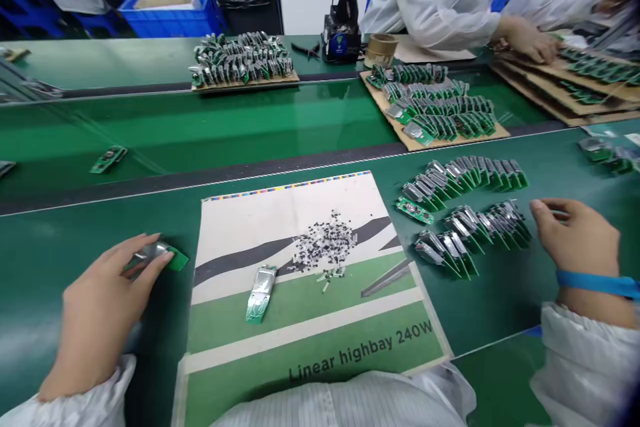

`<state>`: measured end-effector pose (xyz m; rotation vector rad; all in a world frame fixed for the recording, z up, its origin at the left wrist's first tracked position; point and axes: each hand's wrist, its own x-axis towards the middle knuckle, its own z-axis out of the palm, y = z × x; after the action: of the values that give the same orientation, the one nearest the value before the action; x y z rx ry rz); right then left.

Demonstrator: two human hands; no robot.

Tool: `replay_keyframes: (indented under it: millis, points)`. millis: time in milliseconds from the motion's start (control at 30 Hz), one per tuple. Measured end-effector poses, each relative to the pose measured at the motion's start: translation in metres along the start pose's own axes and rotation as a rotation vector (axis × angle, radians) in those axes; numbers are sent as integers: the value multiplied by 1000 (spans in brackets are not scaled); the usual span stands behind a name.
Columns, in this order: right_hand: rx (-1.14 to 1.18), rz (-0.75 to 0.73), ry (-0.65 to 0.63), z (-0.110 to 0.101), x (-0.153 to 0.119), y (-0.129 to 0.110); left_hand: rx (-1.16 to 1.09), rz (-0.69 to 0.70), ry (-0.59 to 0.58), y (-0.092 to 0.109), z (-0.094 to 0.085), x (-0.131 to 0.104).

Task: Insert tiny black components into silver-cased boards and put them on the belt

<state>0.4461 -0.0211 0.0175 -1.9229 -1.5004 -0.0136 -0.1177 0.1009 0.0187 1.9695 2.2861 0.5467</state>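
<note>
My left hand [107, 303] pinches a small green circuit board with a silver block [175, 259] at the left of the printed cardboard sheet [225, 220]. On that sheet lies another silver-and-green circuit board [261, 293], with a heap of tiny black and white pieces [327, 240] beyond it. A grey tapered shape like tweezers [385, 279] is at the sheet's right side. My right hand [575, 233] has its fingers curled in, with nothing visible in them. Just left of its fingertips, rows of boards [493, 223] lean against each other on the green table.
Boards crowd a cardboard tray [410, 140] and another tray [245, 83] farther back. One board [109, 159] lies alone on the green strip. Pliers [306, 50], a tape roll [381, 50] and a black device [341, 33] stand behind. A co-worker's hand [530, 40] touches stacked trays.
</note>
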Motion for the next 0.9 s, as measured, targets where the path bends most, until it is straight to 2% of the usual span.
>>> replay_keyframes:
  millis: [67, 100, 200, 267, 367, 433, 500, 600, 700, 767, 900]
  points:
    - [-62, -31, 87, 9, -9, -33, -16, -20, -8, 15, -7, -6]
    - [-77, -69, 75, 18, -15, -52, -56, -34, 7, 22, -10, -8]
    - [-1, -278, -150, 54, -35, -115, -234, -100, 57, 40, -16, -18]
    - [81, -472, -389, 82, -47, -151, -429, -120, 22, 49, -19, -26]
    - [113, -600, -540, 115, -56, -184, -690, -75, -58, 58, -21, -43]
    - [105, -625, -582, 127, -59, -193, -738, -50, -152, 61, -21, -55]
    - [87, -628, -602, 133, -61, -195, -755, -32, -303, 60, -20, -65]
    - [72, -617, -602, 135, -66, -193, -822, 9, -541, 57, -18, -77]
    - [124, -596, -591, 133, -71, -193, -876, -3, -700, 56, -19, -77]
    - [192, -579, -587, 130, -72, -193, -882, 1, -727, 55, -18, -70]
    - [375, -476, -620, 123, -72, -189, -691, 113, -616, 49, -5, -48]
